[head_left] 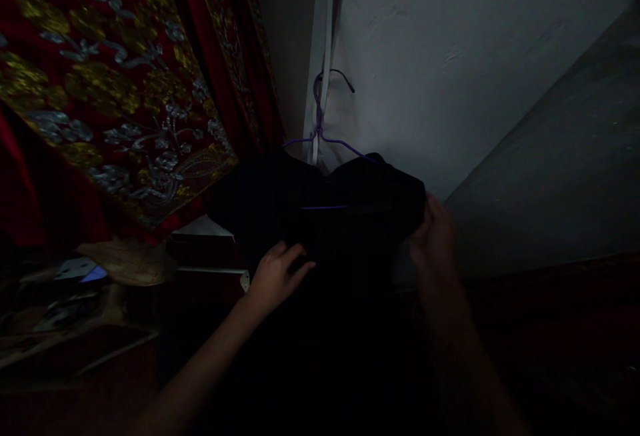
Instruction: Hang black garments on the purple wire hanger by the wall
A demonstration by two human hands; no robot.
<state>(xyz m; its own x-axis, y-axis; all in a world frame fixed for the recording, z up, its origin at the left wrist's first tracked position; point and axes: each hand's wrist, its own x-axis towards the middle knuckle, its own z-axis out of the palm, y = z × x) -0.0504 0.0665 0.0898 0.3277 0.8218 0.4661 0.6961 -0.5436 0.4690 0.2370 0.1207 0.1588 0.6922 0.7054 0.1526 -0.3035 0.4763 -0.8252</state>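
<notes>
A black short-sleeved garment [340, 249] hangs from a thin purple hanger [319, 106]. The hanger's hook goes around a pale vertical cord or pipe [327, 29] by the wall. My left hand [280, 273] lies against the garment's front, its thumb and fingers apart. At the sleeve on the right, my right hand [435, 233] is closed on the fabric's edge. The garment's lower part is lost in darkness.
Red cloth [130, 89] with gold and silver embroidery hangs at the upper left. Below it is a low rack or shelf [100, 329] with unclear items and a beige checked cloth [133, 259]. A grey wall [425, 56] stands behind.
</notes>
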